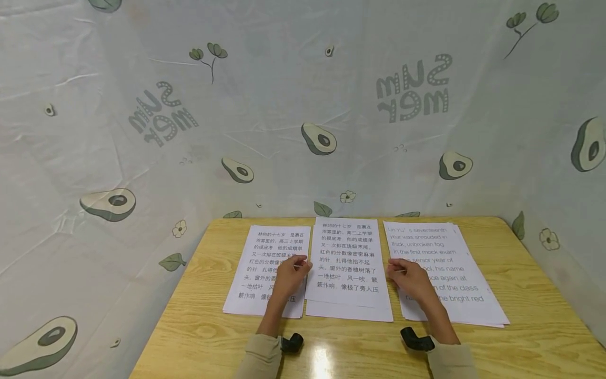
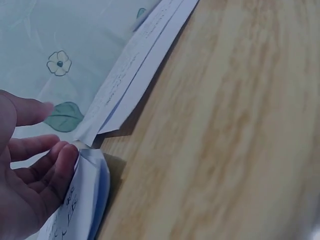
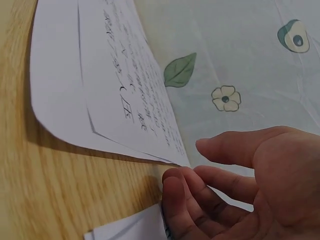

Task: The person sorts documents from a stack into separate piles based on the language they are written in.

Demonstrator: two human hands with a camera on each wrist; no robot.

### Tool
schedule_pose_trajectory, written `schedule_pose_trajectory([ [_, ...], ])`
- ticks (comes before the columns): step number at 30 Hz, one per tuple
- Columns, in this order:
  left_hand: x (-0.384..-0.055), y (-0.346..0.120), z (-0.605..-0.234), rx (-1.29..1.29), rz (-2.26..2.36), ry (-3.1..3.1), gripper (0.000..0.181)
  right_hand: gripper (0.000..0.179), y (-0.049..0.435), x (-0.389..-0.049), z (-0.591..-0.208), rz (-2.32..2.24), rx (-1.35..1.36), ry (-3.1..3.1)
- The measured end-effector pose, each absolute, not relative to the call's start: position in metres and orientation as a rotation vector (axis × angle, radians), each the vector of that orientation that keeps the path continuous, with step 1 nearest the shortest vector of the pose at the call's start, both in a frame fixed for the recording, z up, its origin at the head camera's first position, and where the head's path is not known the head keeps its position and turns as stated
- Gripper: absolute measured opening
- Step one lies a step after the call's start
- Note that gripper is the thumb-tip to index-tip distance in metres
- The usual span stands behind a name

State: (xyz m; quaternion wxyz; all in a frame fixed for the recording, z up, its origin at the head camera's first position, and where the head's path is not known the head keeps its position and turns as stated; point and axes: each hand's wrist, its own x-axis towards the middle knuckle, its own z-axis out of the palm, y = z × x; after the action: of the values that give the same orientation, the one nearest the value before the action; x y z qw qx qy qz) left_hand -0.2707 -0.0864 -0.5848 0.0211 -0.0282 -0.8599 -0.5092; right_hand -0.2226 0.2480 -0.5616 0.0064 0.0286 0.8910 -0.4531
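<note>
Three stacks of printed paper lie side by side. The left stack (image 1: 241, 284) and middle stack (image 1: 347, 295) bear Chinese text, the right stack (image 1: 473, 310) English. In the middle stack, the top sheet sits higher than those beneath, whose lower strip shows. My left hand (image 1: 290, 273) rests over the left stack's right edge, fingertips close to the middle stack. My right hand (image 1: 411, 278) is over the right stack's left edge, near the middle stack. In the wrist views, both thumbs stand apart from loosely bent fingers, with nothing held. Some text is hidden under the hands.
The papers lie on a wooden table (image 1: 189, 326), its grain visible in front of them. Behind and at both sides hangs a pale cloth (image 1: 274, 105) printed with avocados, leaves and flowers. A black device (image 1: 292, 343) is on the left wrist, another (image 1: 416, 339) on the right.
</note>
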Motion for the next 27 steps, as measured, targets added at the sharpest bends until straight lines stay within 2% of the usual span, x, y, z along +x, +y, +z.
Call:
schedule_pose_trajectory([
  [27,-0.270,-0.081,-0.594,-0.223,-1.240,-2.711,0.035,0.046,0.229,-0.222,-0.568,-1.261,0.034,2.907],
])
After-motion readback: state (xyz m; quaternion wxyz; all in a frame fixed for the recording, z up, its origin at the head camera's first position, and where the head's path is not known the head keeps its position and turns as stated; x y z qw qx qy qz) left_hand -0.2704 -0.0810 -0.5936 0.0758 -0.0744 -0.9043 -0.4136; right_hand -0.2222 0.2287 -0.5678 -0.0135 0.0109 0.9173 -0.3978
